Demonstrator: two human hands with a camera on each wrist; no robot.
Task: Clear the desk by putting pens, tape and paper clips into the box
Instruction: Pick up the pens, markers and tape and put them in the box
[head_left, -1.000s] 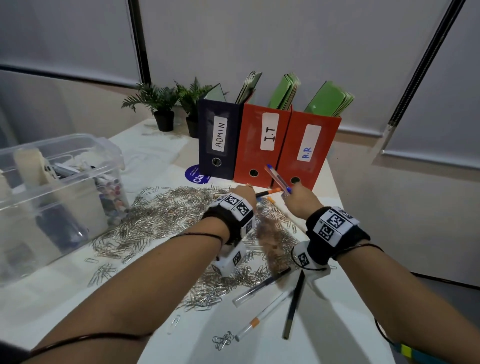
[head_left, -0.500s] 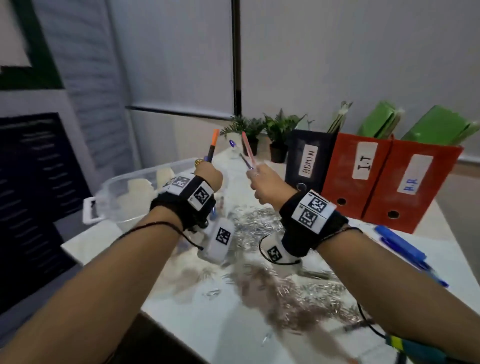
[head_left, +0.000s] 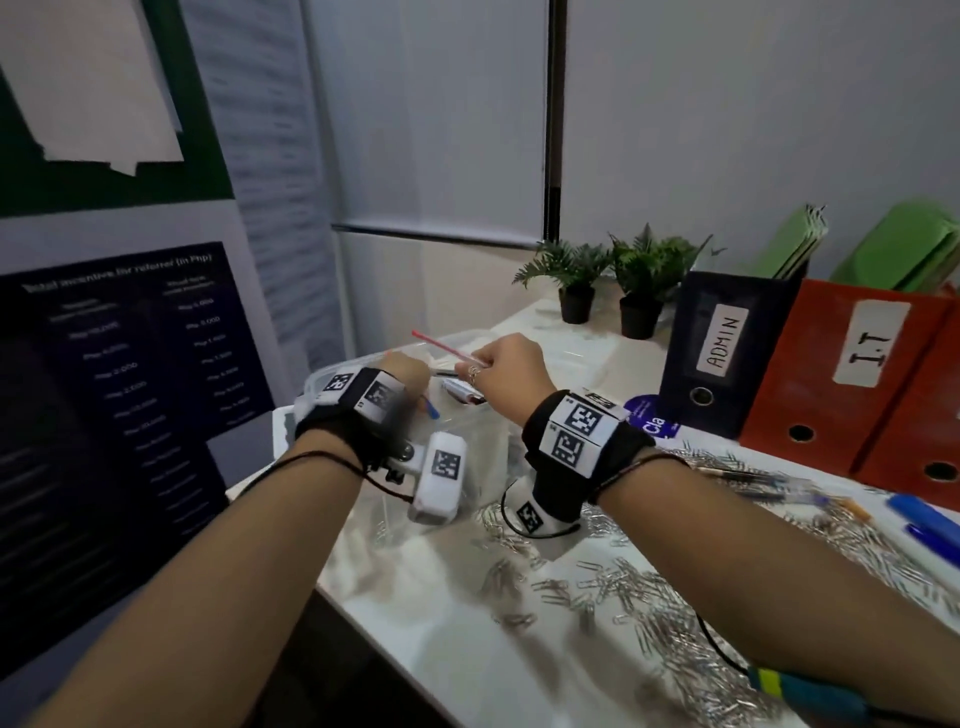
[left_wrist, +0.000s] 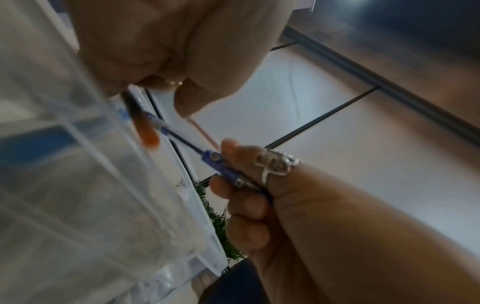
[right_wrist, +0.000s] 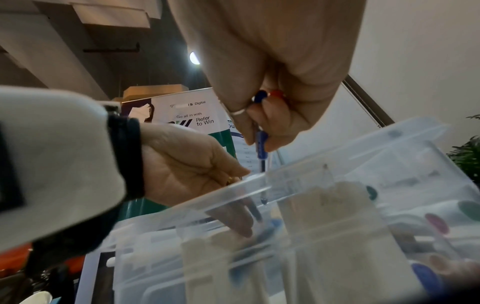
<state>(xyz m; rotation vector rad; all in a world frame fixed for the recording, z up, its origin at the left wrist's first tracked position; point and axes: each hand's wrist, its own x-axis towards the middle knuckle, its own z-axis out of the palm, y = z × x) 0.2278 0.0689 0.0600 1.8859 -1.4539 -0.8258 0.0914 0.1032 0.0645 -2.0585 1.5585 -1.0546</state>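
1. While both hands hang over the clear plastic box (head_left: 363, 364) at the counter's (head_left: 467, 675) left end, the left hand (head_left: 405, 371) dips past the rim with its fingers curled down round a dark pen with an orange cap (left_wrist: 145, 127), cap end lowest inside the box.
2. Just right of it, the right hand (head_left: 506, 376) is closed in a fist on two pens: a blue one (right_wrist: 261, 144) pointing down toward the box, and a red one (head_left: 441, 345) whose free end sticks out to the left above the rim. The blue pen's tip sits near the left hand's pen; whether they touch I cannot tell.
3. Inside the box, blurred through the wall, stand pale rolls that look like tape, and coloured shapes I cannot name.
4. Further right, paper clips (head_left: 649, 613) lie scattered thickly over the counter, with several loose pens (head_left: 753, 480) among them and two blue markers (head_left: 924, 519) near the right edge.
5. Behind stand two potted plants (head_left: 608, 275) and labelled file boxes (head_left: 727, 348).
6. Handling, as I judge it: pens are light, stiff and smooth, so mid-barrel is the steady place to hold; bundled, they can slide against each other, and a low release avoids bounce-out.
7. Clips are tiny, light and tangle-prone; gathering them into a heap and scooping should beat pinching singly.
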